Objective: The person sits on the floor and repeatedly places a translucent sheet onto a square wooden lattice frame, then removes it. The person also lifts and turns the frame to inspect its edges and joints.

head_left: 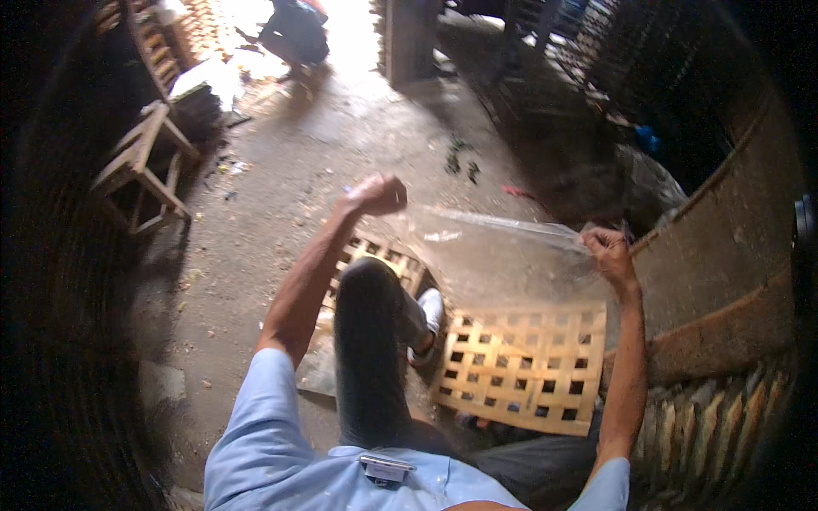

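Note:
A clear plastic sheet or bag (503, 228) stretches between my two hands in front of my knees; its exact kind is hard to tell. My left hand (381, 194) is closed in a fist at its left end. Pinched between the fingers of my right hand (608, 249) is the right end, a little lower. Below the plastic, a woven lattice panel of pale wooden or bamboo strips (521, 366) lies beside my right leg. A second woven lattice piece (375, 253) is partly hidden behind my raised left knee.
A wooden stool-like frame (146, 166) stands at the left. Along the right runs a low wall (716, 247), with crumpled clear plastic (649, 183) near it. Split strips (716, 422) are stacked at lower right. Another person (294, 38) is by the bright doorway.

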Demonstrator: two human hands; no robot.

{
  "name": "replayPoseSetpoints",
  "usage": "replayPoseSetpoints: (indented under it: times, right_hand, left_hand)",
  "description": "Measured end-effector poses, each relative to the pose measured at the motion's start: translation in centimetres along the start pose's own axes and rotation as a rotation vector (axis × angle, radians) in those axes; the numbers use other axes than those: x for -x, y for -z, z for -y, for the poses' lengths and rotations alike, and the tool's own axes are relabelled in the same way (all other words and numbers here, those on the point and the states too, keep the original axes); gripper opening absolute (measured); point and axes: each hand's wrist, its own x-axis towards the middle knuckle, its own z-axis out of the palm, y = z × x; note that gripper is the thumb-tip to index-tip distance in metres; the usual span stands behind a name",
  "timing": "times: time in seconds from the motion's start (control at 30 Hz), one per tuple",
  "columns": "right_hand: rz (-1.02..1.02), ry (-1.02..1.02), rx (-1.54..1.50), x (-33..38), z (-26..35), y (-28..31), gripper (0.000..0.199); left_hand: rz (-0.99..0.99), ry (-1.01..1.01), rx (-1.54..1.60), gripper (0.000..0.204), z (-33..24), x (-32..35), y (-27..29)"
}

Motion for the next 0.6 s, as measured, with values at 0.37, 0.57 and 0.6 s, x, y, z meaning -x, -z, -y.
replayPoseSetpoints:
  times: [0.37, 0.57, 0.6]
  right_hand:
    - [-0.872, 0.393, 0.473, 4.1, 13.8, -5.1, 0.044]
    - [0.612, 0.095, 0.425, 8.6, -5.1, -22.4, 0.039]
    - [0.515, 0.005, 0.336, 7.1, -7.0, -19.8, 0.033]
  left_hand:
    - [-1.651, -0.300, -0.174, 0.017, -7.7, 10.9, 12.0]
    - [0.384, 0.665, 0.652, 0.028, 9.8, 16.8, -9.5]
    - [0.279, 0.566, 0.630, 0.030, 8.7, 15.6, -10.7]
